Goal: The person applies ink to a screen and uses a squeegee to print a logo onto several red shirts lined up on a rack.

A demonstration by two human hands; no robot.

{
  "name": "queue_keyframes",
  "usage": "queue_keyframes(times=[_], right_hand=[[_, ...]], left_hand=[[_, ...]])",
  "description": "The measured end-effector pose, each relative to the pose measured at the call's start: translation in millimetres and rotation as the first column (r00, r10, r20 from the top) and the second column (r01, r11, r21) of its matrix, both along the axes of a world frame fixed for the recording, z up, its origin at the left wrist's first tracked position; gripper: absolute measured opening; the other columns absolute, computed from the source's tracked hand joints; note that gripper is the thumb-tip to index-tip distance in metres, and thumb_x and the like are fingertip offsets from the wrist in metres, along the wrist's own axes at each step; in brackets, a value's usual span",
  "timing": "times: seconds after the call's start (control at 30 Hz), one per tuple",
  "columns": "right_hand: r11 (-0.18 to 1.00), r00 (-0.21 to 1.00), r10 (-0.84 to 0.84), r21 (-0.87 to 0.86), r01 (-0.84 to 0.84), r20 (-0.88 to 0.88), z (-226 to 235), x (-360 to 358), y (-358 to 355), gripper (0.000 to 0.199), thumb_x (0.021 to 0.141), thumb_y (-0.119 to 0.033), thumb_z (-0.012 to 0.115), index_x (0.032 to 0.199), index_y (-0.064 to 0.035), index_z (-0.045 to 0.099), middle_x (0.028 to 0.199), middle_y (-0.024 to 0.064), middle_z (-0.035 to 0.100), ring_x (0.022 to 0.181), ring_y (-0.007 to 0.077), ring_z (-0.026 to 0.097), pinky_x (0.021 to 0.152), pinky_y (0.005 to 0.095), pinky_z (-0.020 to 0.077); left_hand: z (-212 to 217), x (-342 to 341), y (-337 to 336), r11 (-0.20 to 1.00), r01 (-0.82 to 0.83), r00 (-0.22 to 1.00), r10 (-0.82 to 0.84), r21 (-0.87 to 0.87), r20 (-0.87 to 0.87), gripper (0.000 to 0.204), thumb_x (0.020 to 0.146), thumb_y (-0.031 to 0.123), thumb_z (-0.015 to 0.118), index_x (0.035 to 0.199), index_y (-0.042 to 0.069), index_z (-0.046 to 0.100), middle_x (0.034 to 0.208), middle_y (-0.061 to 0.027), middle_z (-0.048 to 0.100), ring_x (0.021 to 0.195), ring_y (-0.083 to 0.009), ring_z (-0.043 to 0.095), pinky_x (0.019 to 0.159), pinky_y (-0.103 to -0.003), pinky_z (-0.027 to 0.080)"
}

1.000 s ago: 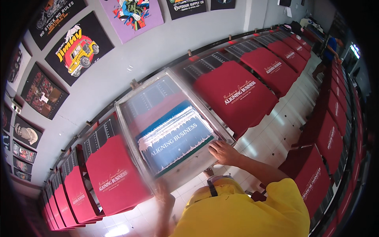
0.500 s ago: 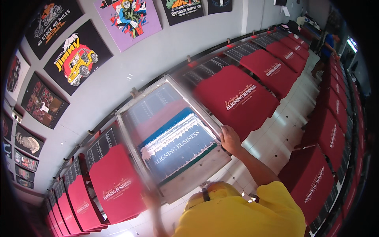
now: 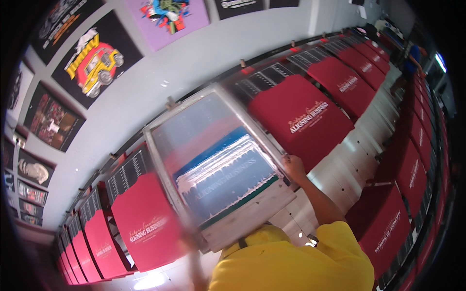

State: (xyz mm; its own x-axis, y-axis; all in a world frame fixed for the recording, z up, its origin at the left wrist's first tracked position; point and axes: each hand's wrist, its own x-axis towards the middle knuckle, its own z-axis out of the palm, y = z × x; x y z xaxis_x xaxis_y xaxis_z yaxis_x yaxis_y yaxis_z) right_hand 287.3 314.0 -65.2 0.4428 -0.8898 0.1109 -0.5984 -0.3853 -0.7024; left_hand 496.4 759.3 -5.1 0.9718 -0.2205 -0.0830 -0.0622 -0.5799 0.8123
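Red shirts (image 3: 301, 121) close on both sides of the screen frame (image 3: 218, 165).

We see the left hand (image 3: 187, 240) smeared by blur at the printing screen's (image 3: 218, 165) near corner, its grip unreadable.

A pale grey wall (image 3: 194, 68) is running from eight o'clock up to one o'clock, carrying framed shirts (image 3: 94, 60). A long white desk (image 3: 357, 155) is stretching toward two o'clock, bearing rows of red shirts (image 3: 301, 116) on pallets.
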Motion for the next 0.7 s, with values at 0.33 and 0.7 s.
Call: queue_keyframes(times=[0.33, 0.7], right_hand=[[0.993, 0.976, 0.104, 0.04, -0.113, 0.194, -15, -25, -11, 0.035, 0.093, -0.02, 0.048, 0.074, 0.0086, 0.051, 0.06, 0.0214, 0.041, 0.055, 0.0237, 0.04, 0.057, 0.0429, 0.0363], [0.975, 0.954, 0.193, 0.065, -0.213, 0.231, -81, -1, -46, 0.029, 0.09, -0.02, 0.051, 0.084, 0.0053, 0.064, 0.075, 0.026, 0.06, 0.07, 0.0363, 0.064, 0.067, 0.0439, 0.0479]], left_hand=[[25, -15, -4, 0.995, -0.094, 0.987, 0.096, -0.019, 0.129, 0.033, 0.096, 0.025, 0.048, 0.087, -0.005, 0.061, 0.074, -0.0227, 0.06, 0.069, -0.0349, 0.059, 0.066, -0.042, 0.045], [-27, -51, -14, 0.971, -0.238, 0.938, 0.237, -0.028, 0.252, 0.034, 0.096, 0.024, 0.049, 0.081, -0.006, 0.059, 0.072, -0.0249, 0.058, 0.065, -0.0385, 0.058, 0.062, -0.045, 0.043]])
